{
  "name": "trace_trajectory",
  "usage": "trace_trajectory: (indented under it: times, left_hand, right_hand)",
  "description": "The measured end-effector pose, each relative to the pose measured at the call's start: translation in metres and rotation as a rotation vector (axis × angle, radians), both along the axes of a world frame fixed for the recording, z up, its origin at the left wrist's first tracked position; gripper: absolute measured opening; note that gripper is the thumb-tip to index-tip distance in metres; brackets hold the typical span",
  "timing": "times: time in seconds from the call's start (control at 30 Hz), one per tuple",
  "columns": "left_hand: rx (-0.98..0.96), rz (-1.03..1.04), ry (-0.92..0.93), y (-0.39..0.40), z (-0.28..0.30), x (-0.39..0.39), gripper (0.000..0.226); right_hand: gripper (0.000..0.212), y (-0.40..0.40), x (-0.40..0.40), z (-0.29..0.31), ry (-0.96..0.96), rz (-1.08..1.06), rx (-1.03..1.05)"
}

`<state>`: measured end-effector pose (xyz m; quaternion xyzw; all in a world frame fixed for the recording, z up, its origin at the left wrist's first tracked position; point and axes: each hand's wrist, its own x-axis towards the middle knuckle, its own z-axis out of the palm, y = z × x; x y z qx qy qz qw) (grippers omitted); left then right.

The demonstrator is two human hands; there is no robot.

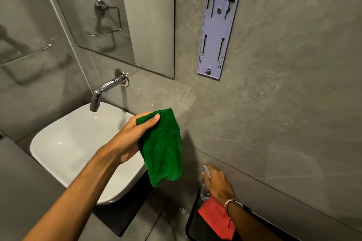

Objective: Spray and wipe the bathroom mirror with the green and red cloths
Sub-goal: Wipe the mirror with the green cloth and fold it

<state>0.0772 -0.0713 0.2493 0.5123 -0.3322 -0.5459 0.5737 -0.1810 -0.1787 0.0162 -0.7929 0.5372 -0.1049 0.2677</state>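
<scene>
Mid-frame, the left hand (133, 135) pinches a hanging green microfibre cloth (162, 148); lower right, the right hand (219, 184) grips a small clear plastic spray bottle (204, 191) beside a red cloth (215, 219).

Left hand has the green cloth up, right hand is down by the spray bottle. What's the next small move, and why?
Probably close the right hand on the spray bottle and lift it toward the mirror. The hand sits against the bottle on the black tray beside the red cloth, while the left hand already holds the green cloth, ready to wipe.
</scene>
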Motion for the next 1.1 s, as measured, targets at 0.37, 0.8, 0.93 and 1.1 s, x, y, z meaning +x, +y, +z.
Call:
trace_trajectory:
  times: [0.37, 0.8, 0.93, 1.1]
  left_hand:
    - [0.000, 0.047, 0.003, 0.008, 0.001, 0.002, 0.028]
    - [0.006, -0.034, 0.027, -0.011, -0.008, -0.014, 0.028]
    - [-0.011, -0.068, 0.057, -0.016, -0.009, -0.022, 0.025]
    - [0.004, -0.077, 0.060, -0.019, -0.014, -0.031, 0.028]
  right_hand:
    - [0.028, 0.001, -0.008, -0.008, -0.220, -0.191, 0.040]
    - [0.017, 0.016, -0.062, -0.001, -0.092, -0.191, 0.038]
    - [0.022, 0.021, -0.070, 0.002, 0.043, -0.146, 0.033]
    - [0.021, 0.027, -0.060, 0.005, 0.072, -0.113, 0.003]
